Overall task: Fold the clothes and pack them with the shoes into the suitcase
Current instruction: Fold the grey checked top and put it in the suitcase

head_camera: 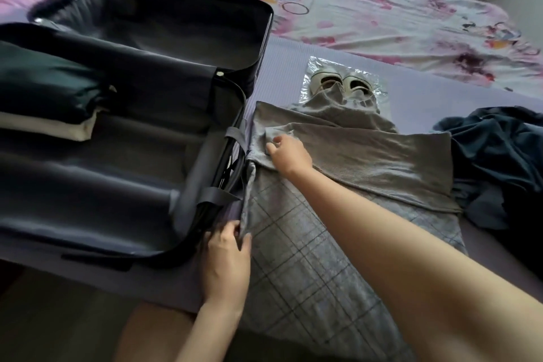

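Note:
A grey checked garment (308, 258) lies spread on the bed, its plain grey upper part folded across the middle. My left hand (227, 256) pinches its left edge beside the suitcase. My right hand (289, 153) grips the folded grey cloth near its left end. A pair of pale shoes (340, 84) sits on a clear plastic sheet (370, 79) beyond the garment, partly covered by it. The open dark suitcase (147, 132) lies to the left, holding a folded dark garment (44, 88) and a cream one (53, 126).
A dark teal garment (499, 161) lies crumpled at the right. A floral sheet (382, 15) covers the far part of the bed. The lavender mattress (417, 103) shows around the shoes. The suitcase lid (164, 20) lies open away from me.

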`<state>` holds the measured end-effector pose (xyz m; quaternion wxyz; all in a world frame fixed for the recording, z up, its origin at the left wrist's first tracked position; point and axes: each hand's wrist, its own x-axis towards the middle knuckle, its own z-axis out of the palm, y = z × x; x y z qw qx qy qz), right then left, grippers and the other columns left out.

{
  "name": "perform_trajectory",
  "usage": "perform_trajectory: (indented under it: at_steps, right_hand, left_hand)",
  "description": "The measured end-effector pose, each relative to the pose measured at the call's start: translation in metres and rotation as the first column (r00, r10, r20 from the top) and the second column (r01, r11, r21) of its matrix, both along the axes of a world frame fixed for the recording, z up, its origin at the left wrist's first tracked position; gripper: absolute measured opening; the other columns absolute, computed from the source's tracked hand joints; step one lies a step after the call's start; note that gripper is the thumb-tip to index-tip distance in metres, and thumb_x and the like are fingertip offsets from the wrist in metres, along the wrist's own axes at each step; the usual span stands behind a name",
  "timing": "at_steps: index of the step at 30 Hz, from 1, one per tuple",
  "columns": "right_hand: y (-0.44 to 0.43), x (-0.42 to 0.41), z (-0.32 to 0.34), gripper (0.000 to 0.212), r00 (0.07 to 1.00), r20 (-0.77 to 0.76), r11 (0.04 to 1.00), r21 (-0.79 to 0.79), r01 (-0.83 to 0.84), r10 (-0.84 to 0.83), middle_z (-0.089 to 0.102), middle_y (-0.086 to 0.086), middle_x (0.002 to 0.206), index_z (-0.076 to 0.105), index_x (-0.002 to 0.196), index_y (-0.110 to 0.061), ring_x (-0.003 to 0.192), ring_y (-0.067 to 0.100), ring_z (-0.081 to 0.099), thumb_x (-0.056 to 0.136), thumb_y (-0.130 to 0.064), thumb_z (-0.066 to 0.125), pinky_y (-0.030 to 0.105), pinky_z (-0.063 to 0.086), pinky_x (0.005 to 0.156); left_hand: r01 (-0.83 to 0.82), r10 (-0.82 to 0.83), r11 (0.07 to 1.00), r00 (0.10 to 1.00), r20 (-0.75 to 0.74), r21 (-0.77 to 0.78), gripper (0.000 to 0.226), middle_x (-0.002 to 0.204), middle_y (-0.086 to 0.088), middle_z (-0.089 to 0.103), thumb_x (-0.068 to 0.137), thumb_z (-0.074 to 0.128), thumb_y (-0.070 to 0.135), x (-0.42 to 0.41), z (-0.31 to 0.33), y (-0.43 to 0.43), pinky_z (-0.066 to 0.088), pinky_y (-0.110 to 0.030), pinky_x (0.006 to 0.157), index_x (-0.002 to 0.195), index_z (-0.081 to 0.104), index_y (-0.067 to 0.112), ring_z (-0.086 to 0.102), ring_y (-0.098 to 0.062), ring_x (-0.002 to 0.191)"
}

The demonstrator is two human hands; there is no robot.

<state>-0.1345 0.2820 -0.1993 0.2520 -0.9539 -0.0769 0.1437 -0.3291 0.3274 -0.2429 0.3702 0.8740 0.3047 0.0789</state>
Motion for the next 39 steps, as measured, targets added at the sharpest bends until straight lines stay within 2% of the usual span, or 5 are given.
perform_trajectory:
  at_steps: [7, 13, 25, 30, 39]
  right_hand:
    - [0.046, 0.011, -0.004, 0.048, 0.996, 0.070, 0.977, -0.201, 0.071, -0.058, 0.063, 0.009, 0.114, 0.060, 0.110, -0.012, 0.106, 0.027, 0.060, 0.089, -0.055, 0.054, 0.030, 0.037, 0.069]
    - [0.044, 0.013, -0.003, 0.025, 0.990, 0.136, 0.953, -0.302, 0.020, 0.022, 0.056, 0.015, 0.128, 0.059, 0.116, -0.011, 0.113, 0.030, 0.058, 0.091, -0.015, 0.055, 0.032, 0.043, 0.080]
    - [-0.131, 0.028, 0.011, 0.024, 0.866, 0.096, 0.807, 0.426, 0.409, -0.490, 0.042, 0.001, 0.056, 0.052, 0.066, -0.006, 0.064, 0.019, 0.040, 0.090, -0.009, 0.047, 0.033, 0.028, 0.056]
    - [-0.178, 0.023, -0.024, 0.032, 0.844, -0.033, 0.806, 0.277, 0.523, -0.536, 0.053, 0.015, 0.078, 0.051, 0.062, -0.010, 0.078, 0.025, 0.048, 0.093, -0.011, 0.042, 0.034, 0.033, 0.065]
    - [-0.184, -0.028, -0.023, 0.050, 0.892, -0.040, 0.861, 0.245, 0.446, -0.451, 0.044, 0.013, 0.131, 0.045, 0.130, -0.005, 0.116, 0.025, 0.048, 0.090, -0.028, 0.061, 0.032, 0.038, 0.094]
  left_hand:
    - [0.126, -0.124, 0.992, 0.983, 0.132, -0.004, 0.024, 0.095, 0.001, 0.062, 0.083, 0.068, 0.022, -0.004, 0.005, -0.004, 0.050, -0.033, 0.072, 0.107, 0.068, 0.015, 0.062, -0.021, 0.084]
    - [0.223, -0.219, 0.975, 0.965, 0.142, -0.016, 0.028, 0.100, 0.005, 0.062, 0.084, 0.067, 0.025, 0.000, 0.009, -0.013, 0.051, -0.034, 0.074, 0.112, 0.067, 0.018, 0.063, -0.020, 0.088]
    - [0.584, -0.556, 0.812, 0.779, 0.289, -0.013, 0.036, 0.105, 0.011, 0.053, 0.087, 0.054, 0.035, 0.013, 0.039, -0.087, 0.047, -0.030, 0.081, 0.123, 0.055, 0.031, 0.058, -0.013, 0.094]
    - [0.688, -0.686, 0.725, 0.725, 0.065, -0.018, 0.040, 0.118, 0.004, 0.051, 0.094, 0.050, 0.032, 0.019, 0.026, -0.126, 0.045, -0.033, 0.091, 0.133, 0.046, 0.030, 0.054, -0.019, 0.107]
    - [0.620, -0.624, 0.763, 0.780, -0.039, 0.183, 0.048, 0.107, 0.014, 0.054, 0.079, 0.066, 0.047, -0.015, 0.010, -0.068, 0.038, -0.025, 0.089, 0.122, 0.053, 0.031, 0.051, -0.010, 0.102]
